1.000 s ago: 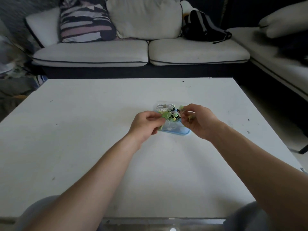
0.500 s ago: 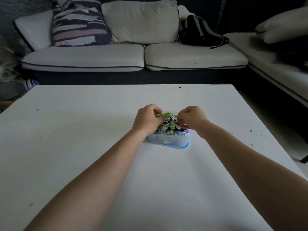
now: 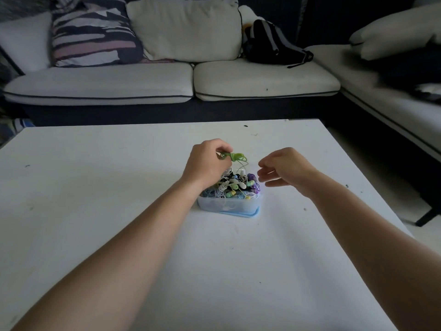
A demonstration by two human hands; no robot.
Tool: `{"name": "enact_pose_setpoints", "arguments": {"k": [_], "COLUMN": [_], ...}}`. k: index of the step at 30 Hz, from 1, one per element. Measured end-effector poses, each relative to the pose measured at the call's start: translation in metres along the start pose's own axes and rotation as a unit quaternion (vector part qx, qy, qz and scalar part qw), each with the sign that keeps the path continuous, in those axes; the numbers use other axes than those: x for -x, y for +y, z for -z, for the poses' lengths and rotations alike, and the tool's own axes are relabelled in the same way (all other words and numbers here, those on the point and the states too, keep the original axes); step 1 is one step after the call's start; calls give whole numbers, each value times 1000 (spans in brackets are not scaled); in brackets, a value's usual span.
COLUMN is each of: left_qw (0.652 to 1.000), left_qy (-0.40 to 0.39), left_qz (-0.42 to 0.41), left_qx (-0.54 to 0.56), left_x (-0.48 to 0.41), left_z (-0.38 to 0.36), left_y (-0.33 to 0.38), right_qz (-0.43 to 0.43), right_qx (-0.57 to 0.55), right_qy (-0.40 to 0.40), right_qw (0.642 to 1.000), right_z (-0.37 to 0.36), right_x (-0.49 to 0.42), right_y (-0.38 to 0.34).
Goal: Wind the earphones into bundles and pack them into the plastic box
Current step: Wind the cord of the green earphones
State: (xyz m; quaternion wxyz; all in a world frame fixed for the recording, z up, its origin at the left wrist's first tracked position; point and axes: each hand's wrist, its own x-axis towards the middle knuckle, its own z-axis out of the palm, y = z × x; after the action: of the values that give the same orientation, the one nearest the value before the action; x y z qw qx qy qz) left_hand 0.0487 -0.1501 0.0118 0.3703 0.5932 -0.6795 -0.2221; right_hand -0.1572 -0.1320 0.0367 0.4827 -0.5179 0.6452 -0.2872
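A pale sofa (image 3: 143, 82) ran behind the white desk (image 3: 107, 187), carrying a striped cushion (image 3: 93, 37) and a black backpack (image 3: 269, 44). A second sofa (image 3: 381, 91) stood to the right, cut off by the frame edge. Near the desk's middle sat a clear plastic box (image 3: 229, 207) on a flat blue piece (image 3: 241, 214), heaped above its rim with earphones (image 3: 236, 185) in white, black, purple, green and pale blue. The left hand (image 3: 206, 161) hovered over the box's far left corner and pinched a green bundle (image 3: 235, 156) of looped cord just above the heap. A thin strand dropped from the bundle into the heap. That hand's wrist covered the box's left rim, and its fingertips were mostly hidden behind its back. The right hand (image 3: 286, 167) hung just right of the box with its fingers loosely bent, holding nothing and clear of the bundle. The single earphones in the tangle were hard to tell apart. The desk looked matte, with a few small dark specks.
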Motion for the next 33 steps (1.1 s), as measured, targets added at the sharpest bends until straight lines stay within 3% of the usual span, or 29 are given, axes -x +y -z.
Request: {"name": "enact_pose_setpoints", "arguments": {"k": [4, 7, 12, 16, 21, 26, 29, 33], "left_qw": [997, 990, 984, 993, 995, 978, 973, 966], "left_qy": [-59, -111, -162, -115, 9, 88, 64, 3], "left_qz": [-42, -71, -50, -32, -34, 66, 193, 255], "left_qx": [-26, -57, -50, -21, -92, -176, -108, -39], "left_x": [6, 7, 4, 5, 13, 22, 24, 31], "left_z": [-15, -27, -41, -47, -34, -10, -1, 8], "left_y": [10, 14, 11, 5, -7, -30, -47, -51], "right_qz": [38, 77, 113, 118, 134, 142, 137, 145], "right_qx": [42, 88, 204, 253, 392, 476, 449, 354], "right_qy": [27, 3, 13, 33, 35, 69, 52, 71], "right_qw": [998, 993, 972, 960, 909, 865, 882, 921], "right_z": [2, 0, -6, -15, -26, -36, -33, -24], "right_x": [0, 1, -5, -8, -8, -6, -6, -6], "right_y": [4, 9, 19, 25, 27, 31, 32, 34]}}
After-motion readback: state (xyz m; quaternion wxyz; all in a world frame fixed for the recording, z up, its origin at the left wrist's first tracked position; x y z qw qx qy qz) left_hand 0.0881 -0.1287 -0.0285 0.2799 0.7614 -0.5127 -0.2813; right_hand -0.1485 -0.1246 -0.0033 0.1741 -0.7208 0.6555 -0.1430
